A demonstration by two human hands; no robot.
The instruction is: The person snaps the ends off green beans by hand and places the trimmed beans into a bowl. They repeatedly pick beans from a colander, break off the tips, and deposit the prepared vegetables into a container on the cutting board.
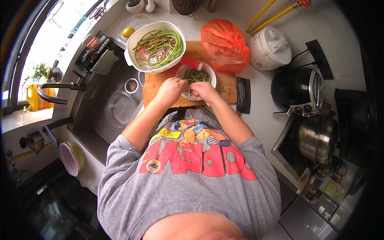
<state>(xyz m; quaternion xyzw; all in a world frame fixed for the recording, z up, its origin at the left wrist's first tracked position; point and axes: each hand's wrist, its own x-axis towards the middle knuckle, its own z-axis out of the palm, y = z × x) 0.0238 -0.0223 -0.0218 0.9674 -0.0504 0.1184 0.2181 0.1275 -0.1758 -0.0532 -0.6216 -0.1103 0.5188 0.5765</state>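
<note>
My left hand (174,89) and my right hand (204,91) come close together over the near part of a round bowl (213,78). Short pieces of green bean (195,75) lie in it. The fingertips of both hands are pinched around what looks like a piece of green bean, mostly hidden by the fingers. Beyond my left hand, a white rectangular basin (129,57) holds long, whole green beans (177,42). Bowl and basin rest at least partly on a wooden cutting board (226,90). A red handle (192,63) sticks out between them.
A red plastic bag (225,45) stands at the board's far right, beside a white rice cooker (271,49). The dark sink (93,120) with its faucet (57,86) is on the left. A black appliance (291,87) and a steel pot (315,138) stand on the right.
</note>
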